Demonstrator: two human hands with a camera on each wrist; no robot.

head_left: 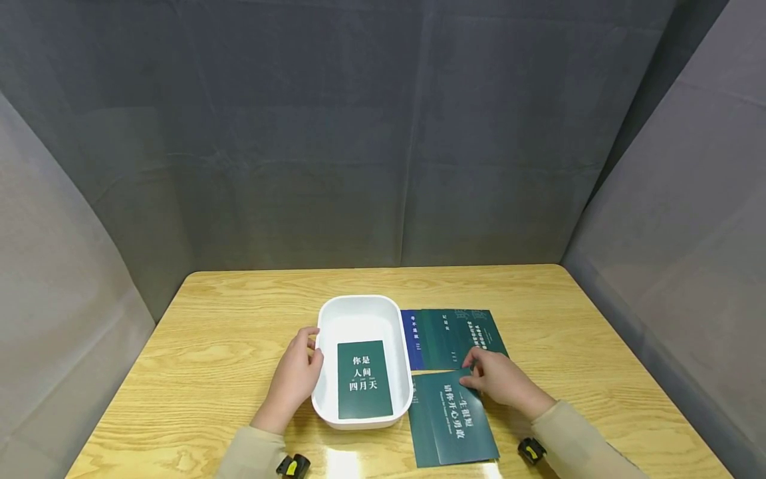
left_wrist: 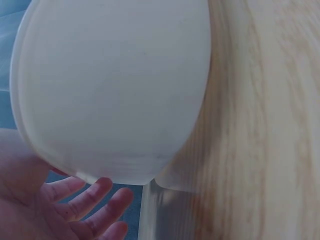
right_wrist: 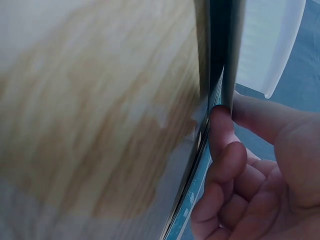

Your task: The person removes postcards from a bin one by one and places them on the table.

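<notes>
Our left hand (head_left: 293, 382) lies flat against the one white tub (head_left: 362, 311); right of it, our right hand (head_left: 499, 380) pinches one green card (head_left: 455, 426).

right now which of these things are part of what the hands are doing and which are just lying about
In hand:
- white tub, steadied by the left hand
- green card in the tub
- near green cards, top one pinched at its edge by the right hand

Lying about:
- far fan of cards, green with one blue
- wooden table
- grey curtain
</notes>
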